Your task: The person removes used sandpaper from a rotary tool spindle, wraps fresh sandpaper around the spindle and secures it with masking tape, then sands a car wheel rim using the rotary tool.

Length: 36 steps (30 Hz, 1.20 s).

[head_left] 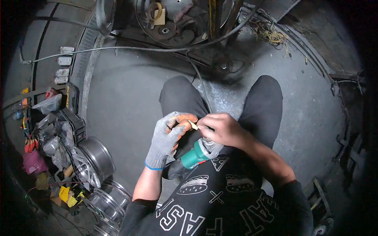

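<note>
Your left hand (pixel 173 128), right hand (pixel 221 128): both pinching 1 yellow piece (pixel 193 125) | 1 green grinder (pixel 193 157), near edge of lap (pixel 181 98)

Your count: one gloved left hand (pixel 169 131), one bare right hand (pixel 223 129).
You have one grey knit glove with orange-coated fingers (pixel 158 149), one small pale-yellow scrap (pixel 193 125), one green-and-grey power tool (pixel 193 156) and two dark trouser legs (pixel 179 94). You can also count four small white containers (pixel 64 61), one bright pink bundle (pixel 34 162) and at least three round silver metal wheels (pixel 101 157); those overlap, so you cannot settle their exact number.
</note>
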Available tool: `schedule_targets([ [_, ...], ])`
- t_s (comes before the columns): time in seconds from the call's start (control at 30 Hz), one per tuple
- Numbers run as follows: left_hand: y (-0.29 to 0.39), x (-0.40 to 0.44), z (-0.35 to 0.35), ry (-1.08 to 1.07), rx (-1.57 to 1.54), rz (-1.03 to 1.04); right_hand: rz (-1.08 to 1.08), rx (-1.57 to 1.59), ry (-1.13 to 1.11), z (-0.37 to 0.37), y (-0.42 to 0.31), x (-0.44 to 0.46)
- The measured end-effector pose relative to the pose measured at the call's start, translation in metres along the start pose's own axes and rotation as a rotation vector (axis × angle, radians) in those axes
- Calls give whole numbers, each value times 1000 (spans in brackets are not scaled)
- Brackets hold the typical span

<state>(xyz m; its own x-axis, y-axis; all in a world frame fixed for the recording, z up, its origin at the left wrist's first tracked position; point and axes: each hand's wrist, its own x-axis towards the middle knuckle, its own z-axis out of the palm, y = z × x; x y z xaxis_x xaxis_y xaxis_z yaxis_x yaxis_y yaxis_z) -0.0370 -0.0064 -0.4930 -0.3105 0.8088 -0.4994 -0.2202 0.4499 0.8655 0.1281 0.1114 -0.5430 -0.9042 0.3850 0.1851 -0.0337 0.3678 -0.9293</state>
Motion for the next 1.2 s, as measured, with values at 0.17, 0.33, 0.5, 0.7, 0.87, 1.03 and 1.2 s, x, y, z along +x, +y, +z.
schedule_targets([
  [0.17, -13, 7, -1, 14, -75, 59, 65, 81, 71, -1, -4, -3],
  [0.33, -7, 8, -4, 0, 0, 44, -92, -39, 20, -1, 2, 3],
  [0.5, -7, 8, -7, -20, 41, 17, -96, 88, -30, -7, 9, 11],
  [0.7, -13, 4, -6, -2, -24, 15, -51, 149, -8, 0, 8, 11],
  [0.87, -6, 0, -1, -33, -170, -2, 120, 248, -3, 5, 7, 3],
  [1.03, -3, 3, 1, -4, -155, 5, 207, 557, 45, 10, 14, -7],
  [1.2, 11, 0, 11, 113, 340, 104, 277, 505, -13, 6, 15, -7],
])
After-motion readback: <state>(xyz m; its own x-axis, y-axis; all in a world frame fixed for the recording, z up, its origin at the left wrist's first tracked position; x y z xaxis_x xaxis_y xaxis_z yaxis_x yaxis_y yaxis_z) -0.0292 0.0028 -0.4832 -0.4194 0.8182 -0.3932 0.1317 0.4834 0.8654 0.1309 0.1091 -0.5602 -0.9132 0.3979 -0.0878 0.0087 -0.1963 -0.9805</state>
